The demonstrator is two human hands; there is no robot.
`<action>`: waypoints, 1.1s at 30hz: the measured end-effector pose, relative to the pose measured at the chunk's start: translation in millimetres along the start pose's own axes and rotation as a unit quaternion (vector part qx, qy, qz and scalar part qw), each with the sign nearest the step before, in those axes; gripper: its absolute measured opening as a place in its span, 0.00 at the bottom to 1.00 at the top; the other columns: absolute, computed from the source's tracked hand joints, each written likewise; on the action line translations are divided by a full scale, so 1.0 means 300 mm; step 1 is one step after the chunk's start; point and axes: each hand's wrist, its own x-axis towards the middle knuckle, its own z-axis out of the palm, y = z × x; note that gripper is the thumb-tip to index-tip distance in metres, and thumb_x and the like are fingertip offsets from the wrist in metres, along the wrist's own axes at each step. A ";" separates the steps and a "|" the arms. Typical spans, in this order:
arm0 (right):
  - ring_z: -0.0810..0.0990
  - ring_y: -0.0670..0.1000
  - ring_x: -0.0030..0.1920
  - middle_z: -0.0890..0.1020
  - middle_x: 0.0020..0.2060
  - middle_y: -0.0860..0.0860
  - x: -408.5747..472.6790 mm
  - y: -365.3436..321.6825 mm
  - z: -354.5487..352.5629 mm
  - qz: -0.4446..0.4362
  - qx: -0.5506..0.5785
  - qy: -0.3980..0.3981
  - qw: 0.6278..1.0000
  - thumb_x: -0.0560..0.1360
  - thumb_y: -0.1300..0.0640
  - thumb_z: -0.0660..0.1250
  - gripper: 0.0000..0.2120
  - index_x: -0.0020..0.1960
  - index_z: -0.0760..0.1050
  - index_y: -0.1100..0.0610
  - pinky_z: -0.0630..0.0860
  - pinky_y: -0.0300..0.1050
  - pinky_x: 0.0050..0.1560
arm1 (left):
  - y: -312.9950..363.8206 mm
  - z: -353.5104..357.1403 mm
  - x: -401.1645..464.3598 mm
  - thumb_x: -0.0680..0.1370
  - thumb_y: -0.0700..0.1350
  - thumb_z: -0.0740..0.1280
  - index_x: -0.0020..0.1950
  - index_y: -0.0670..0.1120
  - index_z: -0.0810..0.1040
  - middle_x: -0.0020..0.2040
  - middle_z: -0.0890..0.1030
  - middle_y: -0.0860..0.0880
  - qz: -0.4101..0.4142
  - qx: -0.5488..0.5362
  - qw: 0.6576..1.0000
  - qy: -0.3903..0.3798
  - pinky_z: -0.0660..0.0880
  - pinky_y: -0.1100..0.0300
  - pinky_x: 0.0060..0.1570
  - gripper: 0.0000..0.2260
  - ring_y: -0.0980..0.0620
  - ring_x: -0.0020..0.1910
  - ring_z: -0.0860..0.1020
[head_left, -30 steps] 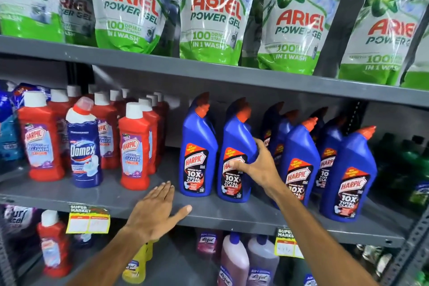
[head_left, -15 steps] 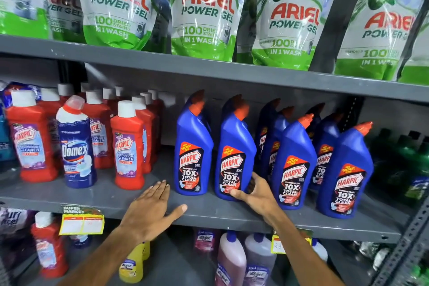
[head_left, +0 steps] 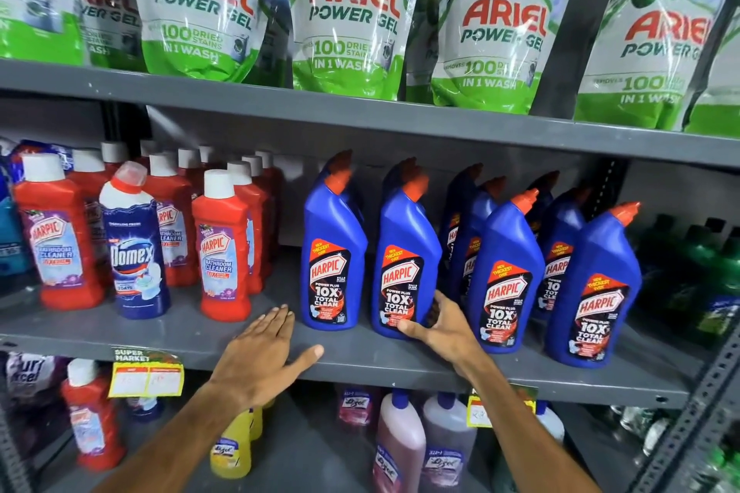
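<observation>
Several blue Harpic bottles with orange caps stand on the grey middle shelf (head_left: 208,328). My right hand (head_left: 438,326) grips the base of the second blue Harpic bottle (head_left: 404,252) from the left, thumb across its label and fingers behind its right side. A first blue bottle (head_left: 332,248) stands just left of it. My left hand (head_left: 264,356) rests flat on the shelf's front edge with straight, spread fingers, left of these bottles.
Red Harpic bathroom cleaner bottles (head_left: 222,244) and a Domex bottle (head_left: 134,244) fill the shelf's left part. Ariel Power Gel pouches (head_left: 348,16) sit on the shelf above. Lizol bottles (head_left: 400,448) stand below. Dark green bottles (head_left: 704,272) are at the far right.
My right hand has slid from the upper side of the second blue bottle down to its base. My left hand has stayed on the shelf edge.
</observation>
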 end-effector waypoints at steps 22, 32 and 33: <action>0.72 0.48 0.73 0.77 0.67 0.52 -0.535 0.360 0.249 -0.119 -0.172 0.206 0.956 0.80 0.55 0.70 0.20 0.69 0.75 0.60 0.65 0.39 0.76 | -0.002 0.615 -0.357 0.84 0.64 0.52 0.82 0.36 0.55 0.84 0.54 0.38 0.132 0.017 0.987 0.089 0.55 0.44 0.79 0.38 0.40 0.83 0.55; 0.77 0.33 0.52 0.82 0.56 0.49 -0.556 0.663 0.413 0.091 -0.070 0.183 0.976 0.74 0.63 0.79 0.23 0.65 0.74 0.63 0.75 0.33 0.58 | -0.062 1.002 -0.234 0.82 0.66 0.51 0.80 0.33 0.61 0.81 0.61 0.33 0.083 -0.030 0.995 -0.049 0.58 0.43 0.79 0.41 0.35 0.80 0.62; 0.77 0.36 0.52 0.82 0.56 0.53 -0.548 0.690 0.424 0.095 -0.068 0.181 0.976 0.73 0.61 0.79 0.24 0.66 0.74 0.64 0.76 0.34 0.58 | -0.069 1.034 -0.222 0.82 0.67 0.51 0.80 0.33 0.61 0.81 0.61 0.33 0.079 -0.031 0.995 -0.055 0.57 0.44 0.79 0.41 0.35 0.80 0.62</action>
